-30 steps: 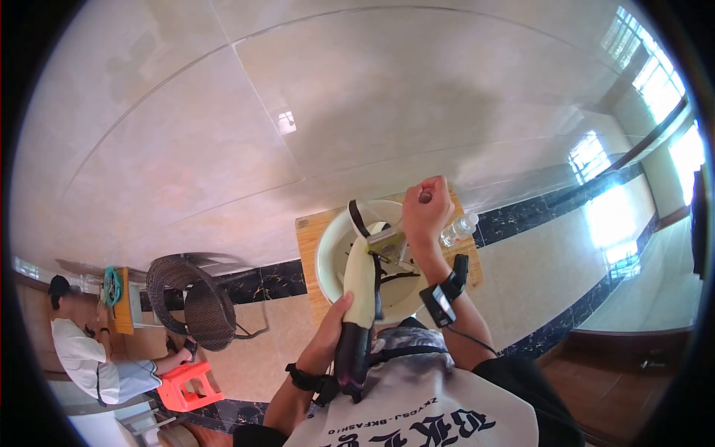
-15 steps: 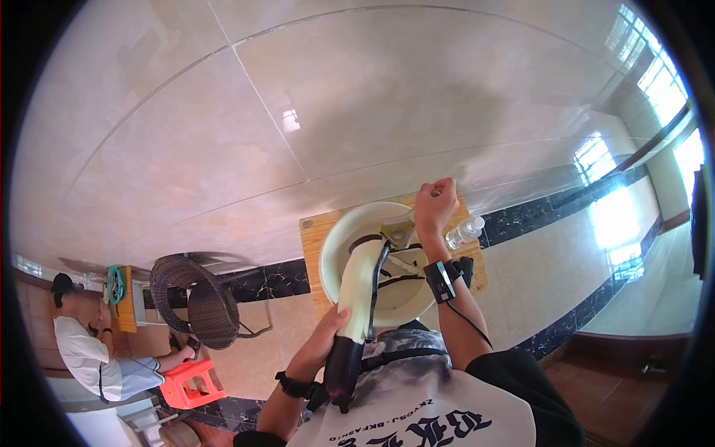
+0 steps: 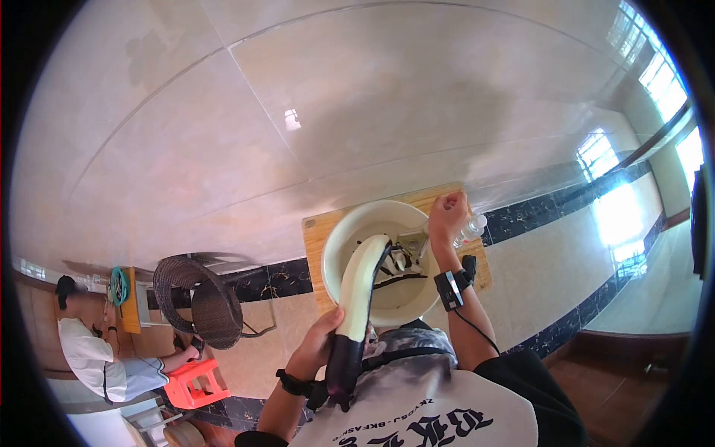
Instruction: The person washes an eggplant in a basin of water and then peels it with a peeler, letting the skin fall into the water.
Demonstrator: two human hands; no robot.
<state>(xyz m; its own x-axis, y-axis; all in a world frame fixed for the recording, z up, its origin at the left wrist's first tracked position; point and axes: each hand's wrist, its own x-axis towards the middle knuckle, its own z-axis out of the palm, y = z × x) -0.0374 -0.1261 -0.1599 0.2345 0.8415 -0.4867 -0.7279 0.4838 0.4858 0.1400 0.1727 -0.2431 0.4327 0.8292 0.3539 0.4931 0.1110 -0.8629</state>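
Note:
A long eggplant (image 3: pixel 357 287) slants over the near left rim of a cream basin (image 3: pixel 335 231). Its upper part is mostly peeled to pale flesh, with a strip of dark skin along the right side; the lower end is still purple-black. My left hand (image 3: pixel 325 331) is wrapped round it near the border of peeled and unpeeled skin. My right hand (image 3: pixel 449 214) is closed over the basin's right rim on a peeler (image 3: pixel 414 240), whose wide pale head hangs over the basin. Strips of eggplant peel (image 3: pixel 401 281) lie in the basin.
The basin stands on a wooden board (image 3: pixel 319 231) by the tiled wall. A clear plastic bottle (image 3: pixel 472 228) is beside my right hand. To the left are a wicker chair (image 3: pixel 216 313), a red stool (image 3: pixel 195 386) and a seated person (image 3: pixel 89 350) near a small table.
My right hand has moved slightly right and down with the peeler, away from the eggplant. A dark strip that hung by the eggplant's tip is gone from there. My left hand keeps its grip.

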